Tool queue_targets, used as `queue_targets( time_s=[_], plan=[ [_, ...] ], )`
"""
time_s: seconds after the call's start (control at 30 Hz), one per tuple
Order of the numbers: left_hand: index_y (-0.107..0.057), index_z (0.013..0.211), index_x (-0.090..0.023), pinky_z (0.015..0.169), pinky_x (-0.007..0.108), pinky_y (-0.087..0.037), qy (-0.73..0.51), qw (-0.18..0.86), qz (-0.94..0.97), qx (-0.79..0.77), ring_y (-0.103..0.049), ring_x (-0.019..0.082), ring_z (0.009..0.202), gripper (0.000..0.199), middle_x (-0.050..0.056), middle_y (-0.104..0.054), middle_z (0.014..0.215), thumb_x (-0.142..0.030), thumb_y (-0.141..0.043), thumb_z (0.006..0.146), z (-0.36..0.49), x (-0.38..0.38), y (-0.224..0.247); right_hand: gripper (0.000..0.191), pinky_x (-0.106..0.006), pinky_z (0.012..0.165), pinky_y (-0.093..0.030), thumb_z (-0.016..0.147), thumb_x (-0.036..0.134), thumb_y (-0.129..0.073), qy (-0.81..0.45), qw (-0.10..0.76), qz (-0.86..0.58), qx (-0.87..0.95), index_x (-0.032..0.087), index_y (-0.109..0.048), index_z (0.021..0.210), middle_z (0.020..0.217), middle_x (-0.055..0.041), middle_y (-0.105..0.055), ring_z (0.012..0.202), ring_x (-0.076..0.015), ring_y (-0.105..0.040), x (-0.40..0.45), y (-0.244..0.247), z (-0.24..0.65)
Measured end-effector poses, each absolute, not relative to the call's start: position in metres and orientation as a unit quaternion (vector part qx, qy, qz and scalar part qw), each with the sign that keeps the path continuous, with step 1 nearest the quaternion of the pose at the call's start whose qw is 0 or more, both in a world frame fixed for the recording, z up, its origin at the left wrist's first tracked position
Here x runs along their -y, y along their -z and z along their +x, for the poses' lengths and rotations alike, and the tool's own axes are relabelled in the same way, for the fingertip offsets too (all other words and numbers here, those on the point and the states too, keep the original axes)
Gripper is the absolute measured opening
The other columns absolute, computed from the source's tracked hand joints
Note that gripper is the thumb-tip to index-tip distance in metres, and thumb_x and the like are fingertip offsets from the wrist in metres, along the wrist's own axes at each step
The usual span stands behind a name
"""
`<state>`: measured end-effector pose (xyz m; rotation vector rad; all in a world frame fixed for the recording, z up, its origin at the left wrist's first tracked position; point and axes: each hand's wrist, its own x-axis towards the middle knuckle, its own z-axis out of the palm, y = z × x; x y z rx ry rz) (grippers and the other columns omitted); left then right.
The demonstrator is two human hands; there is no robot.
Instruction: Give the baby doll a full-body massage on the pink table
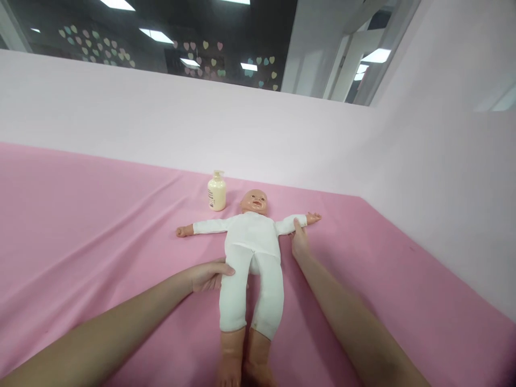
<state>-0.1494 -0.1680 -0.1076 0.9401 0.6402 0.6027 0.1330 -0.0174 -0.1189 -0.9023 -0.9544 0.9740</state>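
Note:
A baby doll [253,236] with a white cloth body lies on its back, arms spread wide and feet toward me. My left hand [210,274] grips the doll's thigh on the left side, thumb on top and the other fingers hidden beneath the leg. Around the doll's forearm on the right side, close to its wrist, my right hand [299,240] is closed with the thumb uppermost. A cream pump bottle [217,192] stands upright just left of the doll's head, touched by neither hand.
Pink cloth [121,215] with a few creases covers the surface under the doll. A white wall [161,118] rises behind it, and another stands at the right. Above the back wall is a window [226,32] with heart stickers and reflected lights.

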Motion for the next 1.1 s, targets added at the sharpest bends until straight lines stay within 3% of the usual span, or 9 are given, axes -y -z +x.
queue_targets(
  time_s=[0.2,0.33,0.43,0.5,0.57,0.63,0.9,0.97,1.1],
  plan=[
    [-0.063,0.114,-0.013,0.086,0.034,-0.056,-0.313,0.752,0.452,-0.364,-0.072,0.026,0.097,0.054,0.011,-0.076,0.103,-0.028,-0.077,0.065,-0.147,0.168,0.109,0.086,-0.038,0.088,-0.06,0.082,0.048,-0.064,-0.48,0.704,-0.404,0.332,0.035,-0.027,0.158,0.157,-0.0068,-0.044,0.13,-0.0262,-0.059,0.012,0.112,0.152],
    [-0.064,0.111,-0.017,0.085,0.033,-0.055,-0.258,0.701,0.525,-0.408,-0.07,0.025,0.099,0.047,0.007,-0.074,0.103,-0.034,-0.076,0.069,-0.155,0.167,0.1,0.084,-0.034,0.075,-0.058,0.071,0.038,-0.07,-0.495,0.698,-0.405,0.322,0.035,-0.041,0.149,0.145,-0.0066,-0.057,0.119,-0.0266,-0.064,0.01,0.114,0.158],
    [-0.067,0.1,-0.019,0.069,0.032,-0.053,-0.163,0.642,0.62,-0.42,-0.07,0.023,0.079,0.037,0.006,-0.074,0.093,-0.044,-0.076,0.075,-0.169,0.163,0.085,0.072,-0.029,0.061,-0.051,0.064,0.032,-0.069,-0.503,0.695,-0.407,0.313,0.028,-0.056,0.134,0.126,-0.009,-0.068,0.099,-0.0252,-0.068,0.007,0.116,0.16],
    [-0.064,0.085,-0.019,0.059,0.029,-0.047,-0.141,0.59,0.664,-0.436,-0.065,0.019,0.063,0.036,0.003,-0.07,0.076,-0.053,-0.073,0.078,-0.178,0.158,0.074,0.063,-0.026,0.054,-0.043,0.06,0.03,-0.069,-0.513,0.692,-0.401,0.311,0.024,-0.061,0.123,0.113,-0.0095,-0.072,0.084,-0.0222,-0.067,0.006,0.117,0.161],
    [-0.055,0.071,-0.02,0.055,0.027,-0.041,-0.175,0.528,0.689,-0.464,-0.056,0.015,0.053,0.044,-0.001,-0.061,0.06,-0.06,-0.066,0.083,-0.181,0.152,0.061,0.058,-0.024,0.051,-0.037,0.058,0.027,-0.068,-0.523,0.693,-0.387,0.31,0.023,-0.062,0.115,0.107,-0.0089,-0.073,0.074,-0.0192,-0.063,0.005,0.116,0.163],
    [-0.048,0.066,-0.02,0.056,0.026,-0.038,-0.237,0.472,0.703,-0.477,-0.05,0.013,0.052,0.048,-0.002,-0.056,0.057,-0.062,-0.058,0.088,-0.173,0.146,0.048,0.054,-0.024,0.05,-0.034,0.056,0.026,-0.067,-0.532,0.695,-0.372,0.307,0.022,-0.063,0.11,0.105,-0.0087,-0.073,0.069,-0.0174,-0.06,0.005,0.114,0.164],
    [-0.06,0.081,-0.019,0.07,0.027,-0.047,-0.299,0.338,0.797,-0.401,-0.061,0.016,0.076,0.026,0.003,-0.065,0.085,-0.044,-0.056,0.09,-0.053,0.102,-0.01,0.042,-0.022,0.047,-0.039,0.062,0.021,-0.058,-0.57,0.672,-0.337,0.332,0.021,-0.063,0.104,0.093,-0.0025,-0.072,0.06,-0.0123,-0.057,0.018,0.105,0.163],
    [-0.063,0.091,-0.019,0.076,0.028,-0.049,-0.295,0.341,0.799,-0.399,-0.063,0.018,0.085,0.023,0.004,-0.067,0.09,-0.041,-0.057,0.09,-0.015,0.082,-0.02,0.041,-0.023,0.048,-0.043,0.064,0.023,-0.059,-0.573,0.663,-0.341,0.341,0.021,-0.064,0.104,0.09,-0.002,-0.072,0.061,-0.0144,-0.06,0.02,0.104,0.16],
    [-0.058,0.116,-0.016,0.089,0.028,-0.049,-0.368,0.358,0.757,-0.405,-0.063,0.02,0.108,0.028,0.011,-0.066,0.12,-0.03,-0.057,0.092,0.05,0.046,-0.023,0.032,-0.027,0.049,-0.047,0.073,0.036,-0.066,-0.548,0.669,-0.362,0.349,0.021,-0.064,0.1,0.085,-0.0038,-0.07,0.072,-0.0216,-0.066,0.019,0.108,0.156]
  ],
)
